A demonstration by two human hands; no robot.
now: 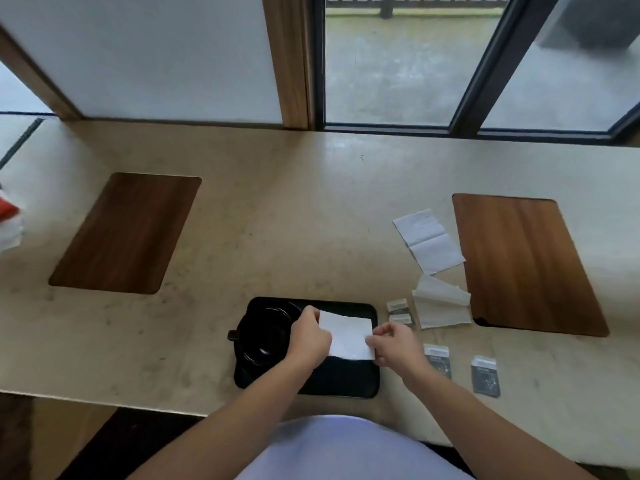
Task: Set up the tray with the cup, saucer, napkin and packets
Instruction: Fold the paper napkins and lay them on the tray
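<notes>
From the head camera, both hands pinch a white napkin over the right half of a black tray on the table: the left hand at its left edge, the right hand at its near right corner. A black cup sits on a saucer on the tray's left half. Packets lie on the table right of the tray.

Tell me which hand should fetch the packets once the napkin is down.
Right. The right hand pinches the napkin at its right edge, and the packets lie on the counter just beyond it; the left hand sits over the cup.
</notes>
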